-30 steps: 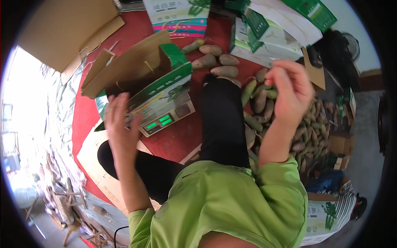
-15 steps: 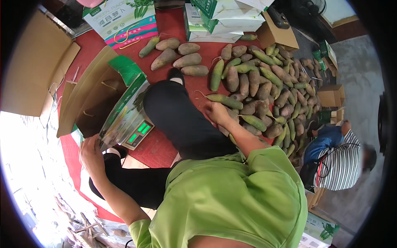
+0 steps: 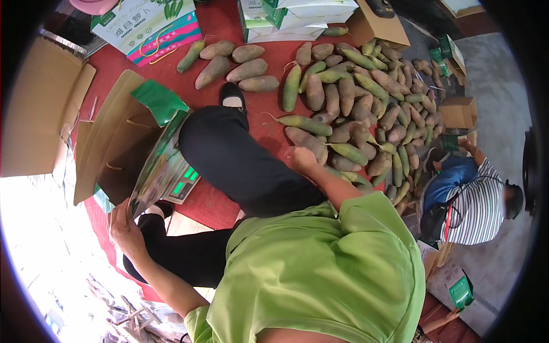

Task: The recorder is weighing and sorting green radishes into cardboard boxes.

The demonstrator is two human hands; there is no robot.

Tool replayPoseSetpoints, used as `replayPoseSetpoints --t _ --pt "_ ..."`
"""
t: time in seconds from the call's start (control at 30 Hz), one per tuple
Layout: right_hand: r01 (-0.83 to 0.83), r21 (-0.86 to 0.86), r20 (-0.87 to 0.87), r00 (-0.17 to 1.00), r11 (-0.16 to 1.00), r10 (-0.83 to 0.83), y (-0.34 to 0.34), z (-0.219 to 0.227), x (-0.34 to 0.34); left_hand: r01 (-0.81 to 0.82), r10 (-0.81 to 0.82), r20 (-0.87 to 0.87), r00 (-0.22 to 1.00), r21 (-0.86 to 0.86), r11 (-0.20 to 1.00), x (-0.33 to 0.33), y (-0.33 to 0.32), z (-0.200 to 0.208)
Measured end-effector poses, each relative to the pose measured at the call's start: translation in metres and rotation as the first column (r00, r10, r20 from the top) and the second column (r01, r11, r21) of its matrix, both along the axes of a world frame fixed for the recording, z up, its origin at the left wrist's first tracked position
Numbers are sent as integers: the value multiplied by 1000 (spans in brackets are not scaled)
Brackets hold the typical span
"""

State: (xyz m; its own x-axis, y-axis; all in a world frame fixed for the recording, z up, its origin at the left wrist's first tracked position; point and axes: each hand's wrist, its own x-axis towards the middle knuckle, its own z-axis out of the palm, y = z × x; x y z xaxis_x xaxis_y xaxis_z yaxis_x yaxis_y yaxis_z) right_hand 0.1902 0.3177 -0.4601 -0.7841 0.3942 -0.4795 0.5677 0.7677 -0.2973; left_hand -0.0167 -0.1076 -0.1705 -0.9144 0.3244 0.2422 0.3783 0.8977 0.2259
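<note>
Fingers of my left hand point(image 3: 124, 230) pinch the near edge of an open carton with yellow rope handles point(image 3: 119, 134). Its inside is plain brown and a green flap point(image 3: 159, 102) sticks up on its far side. Partly under the carton, a scale point(image 3: 187, 184) shows lit green digits. My right hand point(image 3: 304, 160) is curled at the left edge of the radish heap, against the near end of a brownish, soil-covered radish point(image 3: 307, 142). The fingertips are hidden, so what they grip cannot be made out. A green radish point(image 3: 304, 124) lies just beyond.
Several radishes lie apart on the red mat point(image 3: 263, 54), near my shoe point(image 3: 233, 98). Printed cartons point(image 3: 151, 26) and white-green boxes point(image 3: 300, 26) stand at the back. A large brown box point(image 3: 40, 108) is at left. At right, a person in a striped shirt point(image 3: 474, 200) bends down.
The view has shifted, so the mat and radishes sit higher. My right hand has drawn back toward me, uncovering the brownish radish. A hand with a green package has appeared at lower right.
</note>
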Motion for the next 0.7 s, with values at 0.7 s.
replayPoseSetpoints --t 0.7 --pt "-68 332 543 829 941 -132 33 24 -45 -141 144 58 988 -48 989 -6 9 13"
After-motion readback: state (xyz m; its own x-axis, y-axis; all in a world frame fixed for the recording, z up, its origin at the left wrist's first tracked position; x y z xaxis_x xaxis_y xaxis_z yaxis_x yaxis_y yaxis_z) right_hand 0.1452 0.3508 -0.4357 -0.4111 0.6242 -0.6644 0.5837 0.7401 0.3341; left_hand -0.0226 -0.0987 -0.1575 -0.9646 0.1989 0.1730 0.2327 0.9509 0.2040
